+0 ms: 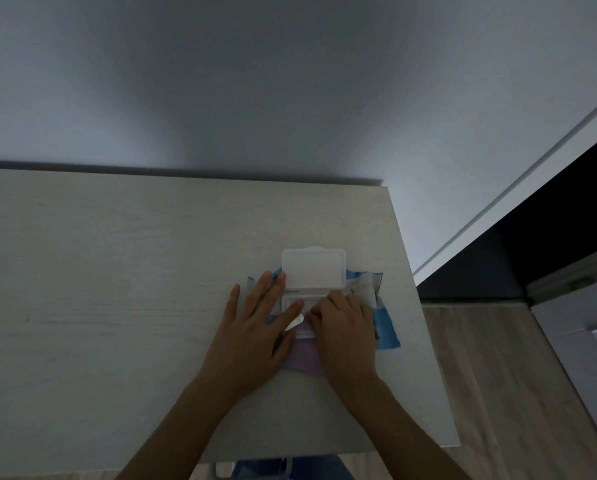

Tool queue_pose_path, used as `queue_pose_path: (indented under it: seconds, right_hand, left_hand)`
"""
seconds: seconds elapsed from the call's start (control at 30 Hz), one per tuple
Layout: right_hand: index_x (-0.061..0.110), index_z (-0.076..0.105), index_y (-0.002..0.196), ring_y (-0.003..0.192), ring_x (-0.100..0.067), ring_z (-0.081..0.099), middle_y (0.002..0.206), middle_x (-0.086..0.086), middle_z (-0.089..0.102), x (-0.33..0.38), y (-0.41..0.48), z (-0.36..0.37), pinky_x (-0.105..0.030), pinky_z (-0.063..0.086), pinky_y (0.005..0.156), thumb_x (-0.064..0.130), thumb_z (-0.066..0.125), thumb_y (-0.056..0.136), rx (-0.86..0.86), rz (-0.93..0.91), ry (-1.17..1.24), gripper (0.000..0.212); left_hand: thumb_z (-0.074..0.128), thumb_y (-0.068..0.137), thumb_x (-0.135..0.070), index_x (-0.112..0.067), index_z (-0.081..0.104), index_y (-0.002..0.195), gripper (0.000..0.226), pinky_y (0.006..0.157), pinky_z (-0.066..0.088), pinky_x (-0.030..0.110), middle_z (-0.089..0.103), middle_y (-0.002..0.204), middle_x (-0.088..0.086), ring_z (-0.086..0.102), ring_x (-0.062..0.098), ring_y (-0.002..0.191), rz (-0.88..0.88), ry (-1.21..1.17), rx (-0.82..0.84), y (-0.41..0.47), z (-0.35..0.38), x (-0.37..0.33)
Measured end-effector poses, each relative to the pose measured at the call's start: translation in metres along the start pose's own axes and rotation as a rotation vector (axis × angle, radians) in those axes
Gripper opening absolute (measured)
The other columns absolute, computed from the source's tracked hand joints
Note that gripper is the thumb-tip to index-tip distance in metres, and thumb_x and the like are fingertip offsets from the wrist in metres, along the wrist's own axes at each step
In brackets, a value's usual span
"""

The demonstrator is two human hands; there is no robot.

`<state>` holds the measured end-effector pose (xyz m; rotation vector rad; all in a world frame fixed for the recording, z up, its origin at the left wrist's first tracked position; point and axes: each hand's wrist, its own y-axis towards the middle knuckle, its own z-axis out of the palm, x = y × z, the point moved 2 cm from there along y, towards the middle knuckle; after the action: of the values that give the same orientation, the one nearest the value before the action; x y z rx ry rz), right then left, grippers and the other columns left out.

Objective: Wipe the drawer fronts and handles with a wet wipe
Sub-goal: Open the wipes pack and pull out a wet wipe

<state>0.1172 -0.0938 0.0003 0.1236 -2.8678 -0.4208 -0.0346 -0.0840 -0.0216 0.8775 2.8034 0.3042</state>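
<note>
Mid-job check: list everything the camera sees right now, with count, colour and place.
wipes pack: one, blue, white and pink, lying on the tabletop near its right edge
lid: one, white, on the pack, flipped open toward the wall
tabletop: one, pale wood grain, lower left and middle
wall: one, grey-white, behind the tabletop
floor: light wood, lower right
doorway: one, dark, right side
jeans: blue, bottom edge, below the tabletop
left hand: flat, fingers straight, resting on the pack's left side
right hand: fingers curled at the pack's opening; whether it pinches a wipe is hidden
</note>
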Motion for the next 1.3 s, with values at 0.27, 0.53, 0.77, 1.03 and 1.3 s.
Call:
queue_pose_path:
  seconds: [0.27, 0.53, 0.77, 1.03, 1.3]
  right_hand:
    - [0.01, 0.066, 0.065, 0.059, -0.021, 0.06, 0.065, -0.008, 0.06, 0.002, 0.006, 0.0, -0.029, 0.053, 0.056, 0.022, 0.098, 0.034, 0.016, -0.146, -0.178, 0.046]
    - [0.013, 0.056, 0.07, 0.059, -0.018, 0.055, 0.069, -0.006, 0.055, -0.011, 0.004, 0.004, -0.03, 0.05, 0.056, 0.014, 0.094, 0.035, -0.023, -0.171, -0.056, 0.052]
    - [0.02, 0.061, 0.076, 0.088, -0.015, 0.039, 0.086, -0.005, 0.059, -0.014, 0.004, -0.003, -0.037, 0.046, 0.075, 0.039, 0.061, 0.077, -0.113, -0.071, 0.145, 0.02]
    - [0.012, 0.067, 0.082, 0.097, -0.013, 0.038, 0.096, 0.003, 0.048, -0.02, 0.013, -0.006, -0.022, 0.02, 0.083, 0.041, 0.056, 0.082, 0.148, 0.12, 0.451, 0.031]
    - [0.02, 0.07, 0.084, 0.1, -0.017, 0.042, 0.098, -0.006, 0.066, -0.018, 0.004, -0.007, -0.028, 0.026, 0.086, 0.042, 0.05, 0.081, -0.112, -0.114, 0.181, 0.031]
  left_hand:
    - [0.009, 0.105, -0.049, -0.023, 0.065, 0.128, 0.066, 0.101, 0.031, 0.065, 0.049, 0.146, 0.02, 0.03, 0.033, 0.139, -0.012, 0.049, 0.026, 0.001, 0.0, 0.0]
    - [0.008, 0.104, -0.05, -0.026, 0.066, 0.127, 0.067, 0.111, 0.03, 0.058, 0.047, 0.148, 0.018, 0.03, 0.031, 0.141, -0.037, 0.035, 0.014, -0.002, -0.001, 0.0]
    - [0.011, 0.105, -0.05, -0.025, 0.064, 0.13, 0.064, 0.105, 0.028, 0.062, 0.045, 0.149, 0.019, 0.029, 0.032, 0.142, -0.028, 0.024, 0.01, -0.002, 0.002, 0.0]
    - [0.038, 0.093, -0.045, -0.026, 0.067, 0.125, 0.048, 0.103, 0.032, 0.062, 0.048, 0.147, 0.018, 0.03, 0.031, 0.14, -0.054, 0.04, -0.031, -0.001, -0.002, -0.004]
    - [0.01, 0.104, -0.051, -0.026, 0.06, 0.129, 0.061, 0.103, 0.031, 0.064, 0.046, 0.148, 0.019, 0.03, 0.033, 0.141, -0.054, -0.007, -0.05, -0.002, 0.003, -0.003]
